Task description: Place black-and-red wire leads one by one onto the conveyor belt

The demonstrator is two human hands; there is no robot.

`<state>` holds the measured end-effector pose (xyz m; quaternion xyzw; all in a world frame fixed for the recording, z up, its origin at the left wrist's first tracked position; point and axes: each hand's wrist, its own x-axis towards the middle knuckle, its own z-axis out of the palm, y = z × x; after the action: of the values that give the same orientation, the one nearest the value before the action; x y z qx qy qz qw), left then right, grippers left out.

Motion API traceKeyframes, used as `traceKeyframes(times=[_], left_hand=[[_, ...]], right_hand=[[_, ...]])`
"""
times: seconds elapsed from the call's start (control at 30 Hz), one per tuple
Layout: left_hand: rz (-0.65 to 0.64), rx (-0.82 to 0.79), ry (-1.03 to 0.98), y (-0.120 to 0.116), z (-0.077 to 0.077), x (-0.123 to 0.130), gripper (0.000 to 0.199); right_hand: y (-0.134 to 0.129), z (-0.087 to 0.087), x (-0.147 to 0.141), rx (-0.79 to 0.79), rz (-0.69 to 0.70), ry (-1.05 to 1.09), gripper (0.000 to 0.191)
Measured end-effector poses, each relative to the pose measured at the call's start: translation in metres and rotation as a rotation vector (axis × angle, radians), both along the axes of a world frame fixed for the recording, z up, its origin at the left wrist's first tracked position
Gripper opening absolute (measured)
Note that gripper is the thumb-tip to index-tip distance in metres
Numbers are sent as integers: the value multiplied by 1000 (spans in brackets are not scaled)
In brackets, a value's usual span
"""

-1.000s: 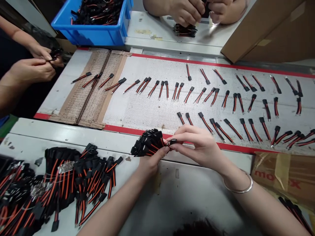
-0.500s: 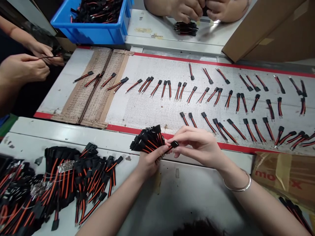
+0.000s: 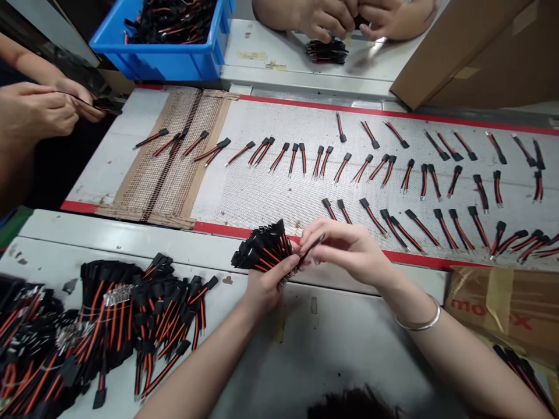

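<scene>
Swung up since the earlier frame, now edge-on and angled toward the far right: a single thin red-and-black wire lead (image 3: 311, 255), pinched between the fingertips (image 3: 308, 231) of the right hand (image 3: 347, 250), nearly closed on it. Clenched in the left hand (image 3: 268, 288), just beside it: a fanned bundle of black-capped red-and-black leads (image 3: 262, 249), reaching over the far edge of the pale grey metal table (image 3: 314, 343). Bare table on the near side; beyond, a white perforated belt with red edging (image 3: 262, 198).
</scene>
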<state>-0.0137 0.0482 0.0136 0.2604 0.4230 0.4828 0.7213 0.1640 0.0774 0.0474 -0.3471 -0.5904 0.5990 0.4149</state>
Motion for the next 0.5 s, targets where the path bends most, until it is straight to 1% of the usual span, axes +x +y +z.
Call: traceKeyframes(times=[0.07, 0.1, 0.13, 0.2, 0.23, 0.27, 0.3, 0.33, 0.43, 0.47, 0.5], left_hand=[[38, 10, 14, 0, 2, 2, 27], [59, 5, 20, 0, 3, 3, 27], [71, -1, 31, 0, 3, 3, 26], [62, 5, 80, -1, 3, 2, 22], [47, 19, 116, -2, 2, 1, 21], [34, 38, 154, -3, 0, 0, 21], [23, 58, 187, -4, -2, -1, 20], [8, 74, 209, -5, -4, -3, 20], [-66, 106, 214, -6, -7, -5, 21], [-84, 114, 211, -5, -7, -5, 21], [-90, 121, 212, -5, -7, -5, 22]], right_hand=[[5, -6, 4, -99, -115, 40, 22], [8, -9, 6, -112, -196, -8, 23], [11, -12, 8, -89, -282, -101, 23], [16, -16, 11, 22, -435, -345, 18], [16, -16, 11, 85, -482, -446, 14], [16, -15, 11, 131, -494, -508, 13], [14, -13, 10, 152, -459, -523, 15], [12, -10, 8, 149, -378, -495, 19], [2, -2, 1, 111, -60, -298, 28], [-1, 0, -1, 112, 0, -239, 28], [-3, 1, -3, 119, 27, -196, 25]])
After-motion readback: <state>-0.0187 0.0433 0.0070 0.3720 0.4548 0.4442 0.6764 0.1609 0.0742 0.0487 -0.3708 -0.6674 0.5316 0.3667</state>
